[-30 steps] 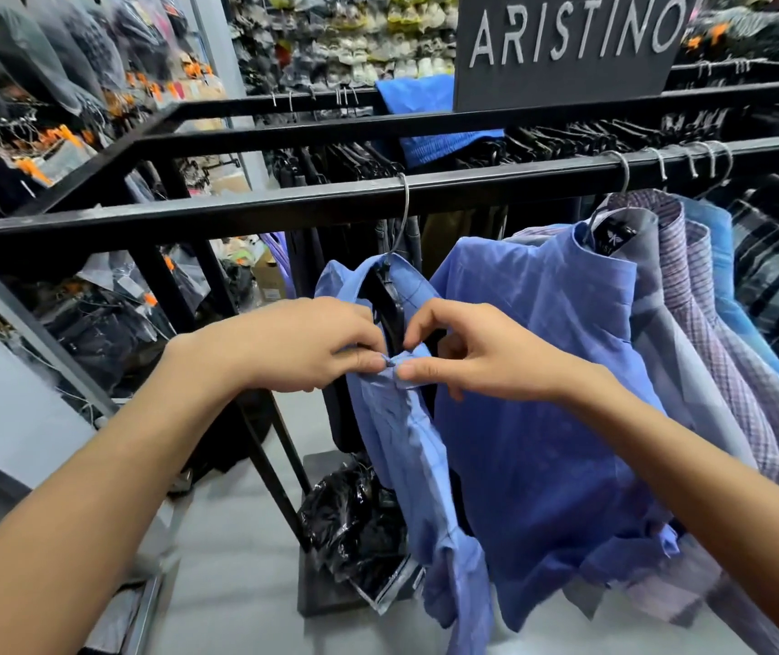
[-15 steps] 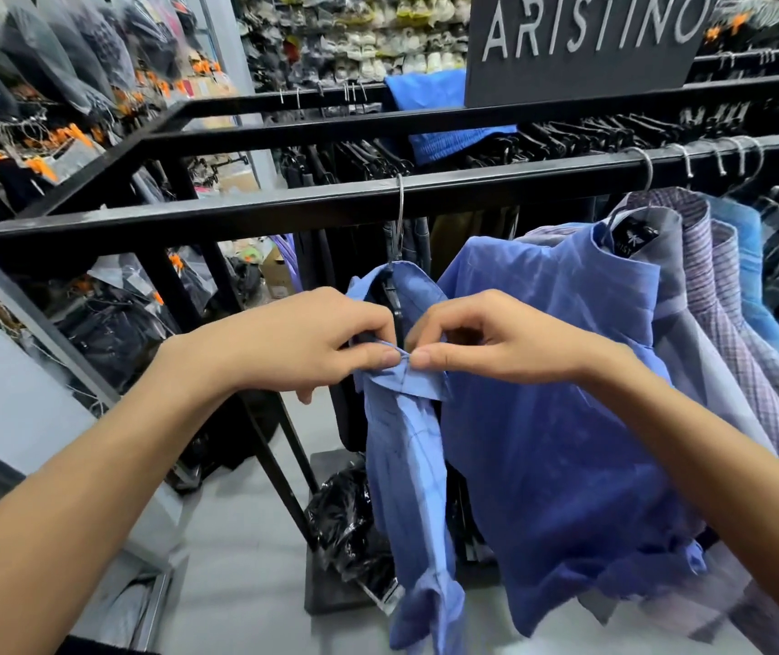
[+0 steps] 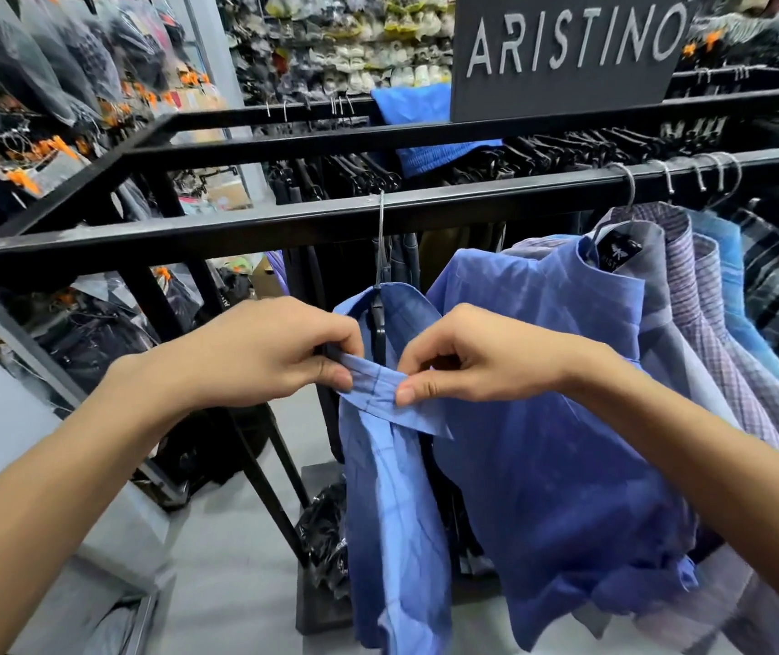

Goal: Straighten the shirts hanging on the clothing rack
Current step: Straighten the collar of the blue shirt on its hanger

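A light blue shirt (image 3: 392, 512) hangs from a wire hanger hook on the black rack rail (image 3: 472, 200). My left hand (image 3: 264, 356) pinches the left end of its collar. My right hand (image 3: 468, 356) pinches the right end of the same collar between thumb and forefinger. The collar band stretches flat between the two hands. Right beside it hangs a darker blue shirt (image 3: 558, 418), partly behind my right forearm. Further right hang a grey shirt (image 3: 657, 295), checked lilac shirts (image 3: 709, 323) and a bright blue shirt (image 3: 732, 276).
A black ARISTINO sign (image 3: 567, 49) stands on the rack top. Dark trousers on clip hangers (image 3: 368, 172) fill the rack's far side. Bagged garments (image 3: 47, 63) hang at the left. Black plastic bags (image 3: 326, 531) lie by the rack's slanted legs on the grey floor (image 3: 217, 560).
My hands have drawn slightly apart along the collar, pulling it flat across the shirt's front. The view has shifted a little closer to the rack.
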Available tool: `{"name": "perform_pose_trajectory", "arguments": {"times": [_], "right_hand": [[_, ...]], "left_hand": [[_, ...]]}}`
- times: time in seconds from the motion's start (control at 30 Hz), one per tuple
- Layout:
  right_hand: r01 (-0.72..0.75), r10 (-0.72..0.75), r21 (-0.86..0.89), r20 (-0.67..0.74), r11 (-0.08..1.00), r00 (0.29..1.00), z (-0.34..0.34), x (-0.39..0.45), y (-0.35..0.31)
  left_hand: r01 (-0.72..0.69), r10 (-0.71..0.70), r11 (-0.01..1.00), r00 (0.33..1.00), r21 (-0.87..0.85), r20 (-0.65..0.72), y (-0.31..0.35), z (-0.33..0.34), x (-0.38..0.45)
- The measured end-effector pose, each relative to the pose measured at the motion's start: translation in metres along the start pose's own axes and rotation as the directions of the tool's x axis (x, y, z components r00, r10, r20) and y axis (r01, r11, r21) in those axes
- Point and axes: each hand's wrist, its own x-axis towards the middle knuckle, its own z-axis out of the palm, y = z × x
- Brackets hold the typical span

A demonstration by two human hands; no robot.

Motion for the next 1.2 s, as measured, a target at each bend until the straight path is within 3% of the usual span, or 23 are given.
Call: {"name": "perform_pose_trajectory", "arguments": {"times": [0.17,0.33,0.5,0.7,0.77,0.9,1.13,1.2], "right_hand": [[-0.005,0.004,0.034,0.016,0.999,1.0,0.0,-0.002,0.004],[0.022,-0.023,0.051,0.023,0.998,0.999,-0.001,-0.01,0.007],[0.021,-0.022,0.019,0.008,1.0,1.0,-0.003,-0.017,0.013],[0.025,-0.026,-0.014,-0.036,1.0,0.999,-0.001,-0.016,0.014],[0.009,-0.009,-0.03,-0.016,1.0,1.0,0.0,-0.015,0.015],[-0.011,0.02,-0.109,0.087,0.994,0.996,0.007,-0.015,0.022],[0.024,-0.021,-0.153,0.018,0.988,1.0,0.005,-0.012,0.025],[0.014,-0.008,-0.201,0.031,0.98,0.999,0.009,-0.012,0.025]], "left_hand": [[0.144,-0.158,0.952,0.987,0.27,0.029,-0.006,0.002,0.002],[0.298,-0.262,0.904,0.953,0.306,-0.155,-0.016,-0.003,0.012],[0.186,-0.166,0.946,0.981,0.264,-0.098,-0.018,0.0,0.013],[-0.06,0.059,0.998,0.992,0.003,0.11,0.002,0.004,0.011],[-0.111,0.108,0.994,0.986,0.011,0.124,0.009,0.011,0.012],[0.031,-0.03,0.994,0.999,0.105,-0.009,-0.004,0.017,0.005],[0.238,-0.202,0.958,0.956,0.157,-0.214,-0.018,0.021,-0.009],[0.221,-0.178,0.964,0.949,0.148,-0.26,-0.021,0.021,-0.012]]}}
